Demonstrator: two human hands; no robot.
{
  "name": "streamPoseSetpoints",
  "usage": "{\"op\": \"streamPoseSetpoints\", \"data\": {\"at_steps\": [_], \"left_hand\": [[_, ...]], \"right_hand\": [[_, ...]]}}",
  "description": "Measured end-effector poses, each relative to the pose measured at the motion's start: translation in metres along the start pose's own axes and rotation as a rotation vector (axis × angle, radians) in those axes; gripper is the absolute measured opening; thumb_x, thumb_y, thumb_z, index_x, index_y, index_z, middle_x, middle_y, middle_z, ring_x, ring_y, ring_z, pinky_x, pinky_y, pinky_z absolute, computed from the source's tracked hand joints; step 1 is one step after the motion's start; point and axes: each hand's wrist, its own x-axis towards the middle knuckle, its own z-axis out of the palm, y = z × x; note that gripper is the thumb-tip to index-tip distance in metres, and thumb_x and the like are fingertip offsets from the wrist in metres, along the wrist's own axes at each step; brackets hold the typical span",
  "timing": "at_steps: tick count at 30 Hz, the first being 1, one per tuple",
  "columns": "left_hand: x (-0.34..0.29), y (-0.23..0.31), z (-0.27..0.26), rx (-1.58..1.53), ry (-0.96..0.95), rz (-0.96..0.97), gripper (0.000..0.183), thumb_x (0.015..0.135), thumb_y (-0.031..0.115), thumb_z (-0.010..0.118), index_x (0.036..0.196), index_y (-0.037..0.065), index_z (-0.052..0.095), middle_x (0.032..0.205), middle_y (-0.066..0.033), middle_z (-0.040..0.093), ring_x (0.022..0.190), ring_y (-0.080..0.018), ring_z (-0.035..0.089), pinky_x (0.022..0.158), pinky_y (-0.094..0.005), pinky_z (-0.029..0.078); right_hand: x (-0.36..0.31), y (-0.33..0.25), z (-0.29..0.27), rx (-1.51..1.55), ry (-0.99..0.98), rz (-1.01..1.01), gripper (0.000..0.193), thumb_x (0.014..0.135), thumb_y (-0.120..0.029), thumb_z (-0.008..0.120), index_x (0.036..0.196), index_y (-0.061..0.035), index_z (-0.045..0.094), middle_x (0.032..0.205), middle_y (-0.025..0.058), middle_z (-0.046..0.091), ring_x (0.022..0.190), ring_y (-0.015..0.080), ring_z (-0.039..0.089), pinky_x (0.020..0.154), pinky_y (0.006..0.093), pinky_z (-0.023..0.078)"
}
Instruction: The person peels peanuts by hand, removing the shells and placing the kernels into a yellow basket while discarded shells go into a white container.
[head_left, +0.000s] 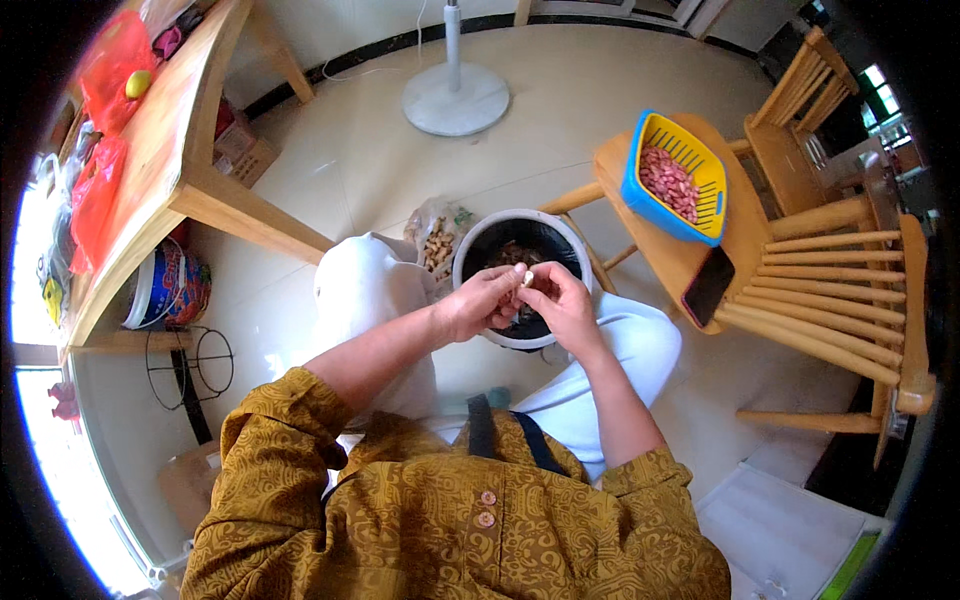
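Note:
My left hand (478, 303) and my right hand (562, 308) meet in front of me, fingertips pinched together. Between them is a small pale peanut (528, 279), its far side hidden by the fingers. Both hands are above a round bin (466, 250) with a whitish rim and a black lining, which stands between my knees. Brown shell bits (513, 254) lie inside it. Beside the bin, to the left, a clear plastic bag (430, 213) holds unshelled peanuts (438, 247). At the right, a blue and yellow basket (711, 170) contains pink shelled peanuts (667, 183).
The basket sits on a wooden chair (752, 250) with a dark phone (709, 284) near its edge. A wooden table (160, 165) with red plastic bags (100, 205) is on the left. A pole on a round white base (456, 100) stands ahead. Another chair (790, 165) is at far right.

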Motion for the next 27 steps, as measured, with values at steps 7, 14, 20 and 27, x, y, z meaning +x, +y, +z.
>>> {"op": "streamPoseSetpoints", "data": {"at_steps": [7,14,20,27], "left_hand": [[-0.02,-0.011,-0.008,-0.117,0.033,-0.003,0.028,0.093,0.038,0.053,0.095,0.01,0.054,0.076,0.0046,0.047,0.064,-0.0034,0.04,0.051,-0.0172,0.031],[-0.019,-0.014,-0.02,-0.116,-0.032,-0.023,0.028,0.088,0.036,0.061,0.093,0.009,0.055,0.078,0.0021,0.053,0.062,-0.0033,0.04,0.051,-0.017,0.031],[-0.013,-0.01,-0.018,-0.161,-0.114,0.081,0.022,0.091,0.031,0.059,0.095,0.01,0.055,0.084,0.0002,0.058,0.063,-0.0029,0.041,0.053,-0.0162,0.034],[-0.006,-0.012,-0.015,-0.162,0.038,0.17,0.019,0.093,0.027,0.055,0.098,0.008,0.053,0.09,-0.0027,0.061,0.066,-0.0053,0.045,0.056,-0.0181,0.038]], "right_hand": [[-0.001,-0.013,0.007,-0.014,-0.129,0.044,0.015,0.082,-0.003,0.063,0.095,0.0006,0.056,0.09,0.0025,0.055,0.083,0.0095,0.06,0.073,0.0235,0.049],[0.003,-0.011,0.008,0.028,-0.141,0.065,0.015,0.079,-0.002,0.067,0.089,-0.0022,0.056,0.08,0.0005,0.055,0.073,0.0079,0.058,0.067,0.0226,0.047],[0.008,0.001,0.005,0.316,-0.027,0.156,0.01,0.084,-0.007,0.065,0.089,-0.0047,0.057,0.078,-0.0009,0.057,0.071,0.0064,0.055,0.066,0.0202,0.045],[0.018,0.012,-0.014,-0.228,0.207,-0.018,0.03,0.082,-0.007,0.066,0.111,-0.0064,0.059,0.09,0.0054,0.056,0.076,0.0138,0.056,0.071,0.0241,0.047]]}}
